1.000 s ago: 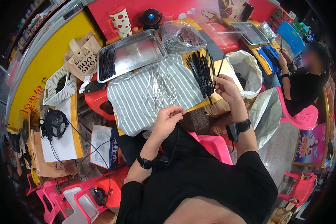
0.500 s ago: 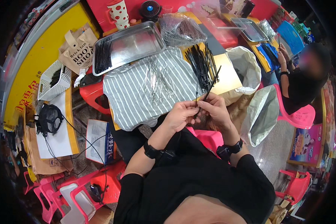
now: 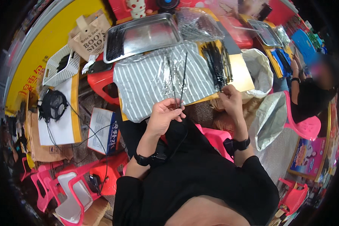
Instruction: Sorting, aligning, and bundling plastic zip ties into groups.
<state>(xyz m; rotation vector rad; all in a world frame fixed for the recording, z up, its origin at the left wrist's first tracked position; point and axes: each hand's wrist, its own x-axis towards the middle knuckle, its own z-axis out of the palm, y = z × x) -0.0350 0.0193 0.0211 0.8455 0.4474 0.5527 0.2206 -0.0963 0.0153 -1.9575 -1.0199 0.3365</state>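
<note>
Two thin black strips (image 3: 184, 71) stand up out of my left hand (image 3: 165, 117), which pinches them at their lower ends in front of the striped grey cloth (image 3: 133, 90). A long thin dark tail hangs below that hand toward my lap. My right hand (image 3: 231, 100) is at the near end of a pile of black strips (image 3: 216, 66), fingers closed at the strip ends; what they grip, if anything, is too small to make out. Thin shiny strips (image 3: 165, 77) lie on the cloth, behind the held strips.
A metal tray (image 3: 148, 35) with black strips sits behind the cloth, beside a clear plastic bag (image 3: 199, 24). At the left are a white basket (image 3: 60, 67) and a paper bag (image 3: 88, 37). Open white sacks (image 3: 269, 116) stand at the right. A person (image 3: 309, 86) works beyond them.
My hands have parted: the right has moved from the left hand to the strip pile. The left has shifted left with the black strips, now held upright. The whole view has shifted slightly.
</note>
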